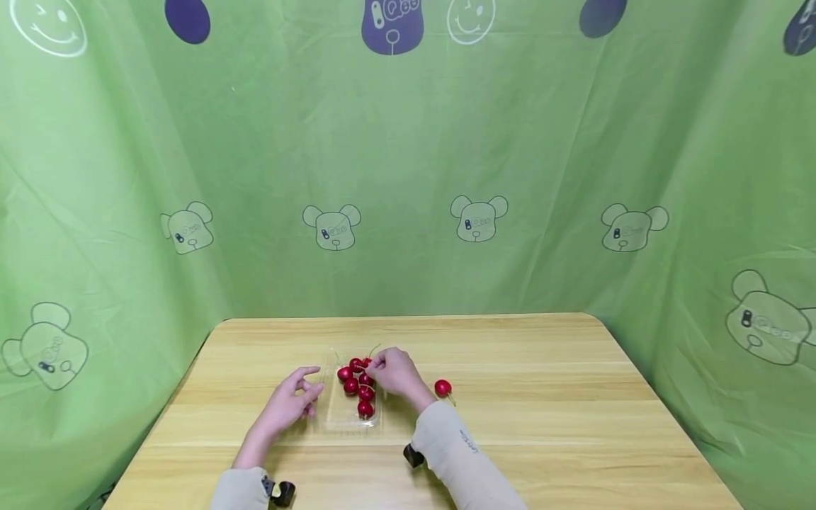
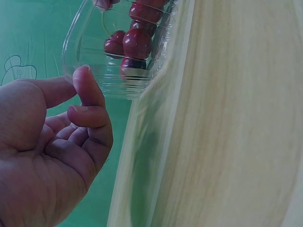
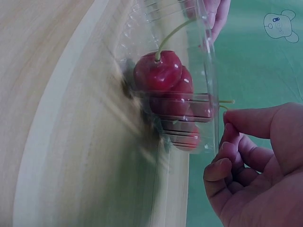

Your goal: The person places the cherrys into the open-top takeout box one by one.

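Observation:
A clear plastic container lies on the table with several red cherries inside, gathered toward its right side. Over its right edge, my right hand pinches a thin green stem between thumb and forefinger; the cherry below it sits behind the ribbed clear wall. My left hand is beside the container's left edge, fingers relaxed and bent, holding nothing. In the left wrist view a fingertip overlaps the container's near corner. One cherry with a long curved stem shows large in the right wrist view.
A single cherry with its stem lies on the wooden table, right of the right wrist. Green curtains printed with bear heads hang behind the table and on both sides.

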